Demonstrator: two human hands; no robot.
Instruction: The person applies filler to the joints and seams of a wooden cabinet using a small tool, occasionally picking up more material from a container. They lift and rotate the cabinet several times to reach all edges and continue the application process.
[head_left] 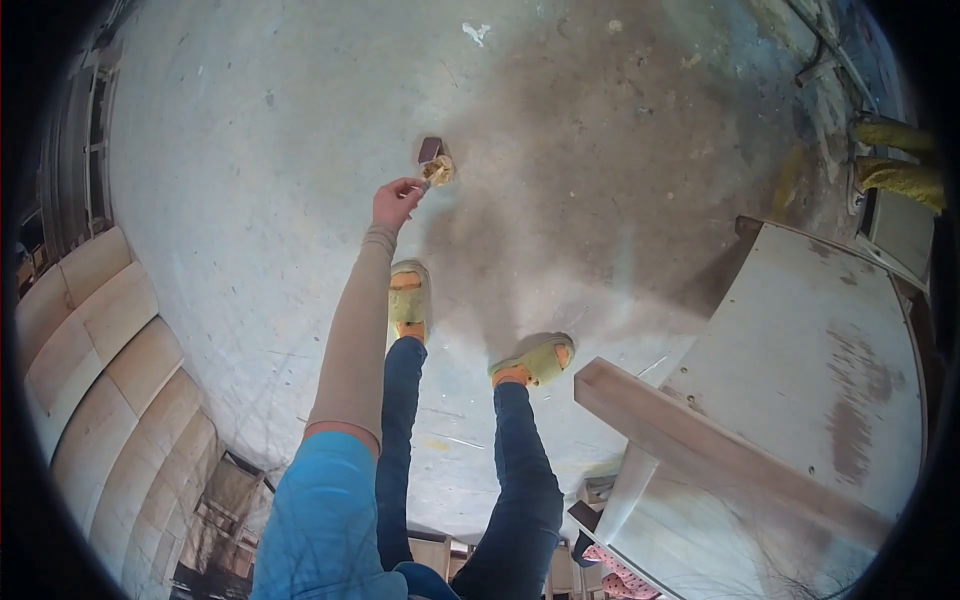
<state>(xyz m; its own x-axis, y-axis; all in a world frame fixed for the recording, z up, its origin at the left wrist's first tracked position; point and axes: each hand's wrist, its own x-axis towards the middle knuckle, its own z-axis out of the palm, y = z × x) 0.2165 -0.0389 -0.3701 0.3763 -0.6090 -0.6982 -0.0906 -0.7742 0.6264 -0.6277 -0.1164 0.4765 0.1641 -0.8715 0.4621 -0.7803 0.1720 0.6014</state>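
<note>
My left hand (398, 203) reaches out ahead over the floor, in a beige arm cover below a blue sleeve. Its fingers are closed in a pinch on the near end of a crumpled yellowish piece (440, 172), whose exact kind I cannot tell. Right behind that piece, overlapped by it in this view, is a small dark brown block-shaped object (431, 149). My right hand is out of view.
My feet in yellow-green sandals (407, 300) stand on the stained concrete floor (270, 200). Curved wooden panels (110, 370) are stacked at the left. A pale wooden furniture piece (800, 330) with a projecting rail (690, 430) stands close on the right. Yellow-covered legs (900, 160) show at the far right.
</note>
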